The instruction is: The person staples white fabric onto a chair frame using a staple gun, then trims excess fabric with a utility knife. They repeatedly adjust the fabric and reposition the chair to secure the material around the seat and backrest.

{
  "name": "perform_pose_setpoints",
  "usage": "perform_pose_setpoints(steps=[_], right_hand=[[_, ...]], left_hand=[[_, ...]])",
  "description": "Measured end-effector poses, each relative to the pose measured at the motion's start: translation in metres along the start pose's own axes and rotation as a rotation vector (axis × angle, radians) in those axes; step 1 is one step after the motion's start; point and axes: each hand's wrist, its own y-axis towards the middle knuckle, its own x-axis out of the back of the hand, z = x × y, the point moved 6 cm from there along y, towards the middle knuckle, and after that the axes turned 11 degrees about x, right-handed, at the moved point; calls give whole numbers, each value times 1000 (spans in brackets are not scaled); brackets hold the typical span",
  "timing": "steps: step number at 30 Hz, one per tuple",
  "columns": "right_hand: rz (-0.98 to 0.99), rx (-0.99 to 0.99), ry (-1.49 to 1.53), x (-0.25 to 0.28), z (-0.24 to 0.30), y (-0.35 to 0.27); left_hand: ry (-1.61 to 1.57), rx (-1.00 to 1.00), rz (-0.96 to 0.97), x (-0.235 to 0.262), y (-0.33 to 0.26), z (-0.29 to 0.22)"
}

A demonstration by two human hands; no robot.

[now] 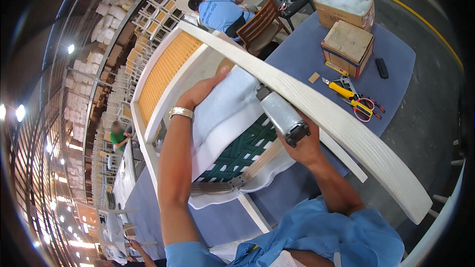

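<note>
A white-painted wooden chair frame [346, 106] lies tilted in front of me, with a woven cane back panel [163, 76]. Pale blue fabric [225, 101] with a white edge is drawn over the seat, and dark green webbing [242, 151] shows beneath it. My left hand [208, 86] grips the fabric at its far side, its fingertips partly hidden. In my right hand [304, 146] is a silver staple gun [281, 113], its nose against the fabric beside the white rail. The grip of the tool is mostly hidden by the gun's body.
On the blue-grey table [396, 62] at right are a carton of white stuffing [344, 2], a worn box [348, 47], a yellow utility knife [336, 86], red-handled scissors [363, 111] and a black case [381, 68]. A co-worker in blue [225, 12] sits beyond, near a brown chair [262, 27].
</note>
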Motion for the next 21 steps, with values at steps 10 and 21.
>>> perform_pose_setpoints(steps=[10, 21], right_hand=[[-147, 58, -3, 14, 0, -4], [-96, 84, 211, 17, 26, -3]], left_hand=[[288, -243, -29, -33, -71, -77], [562, -234, -383, -53, -107, -80]])
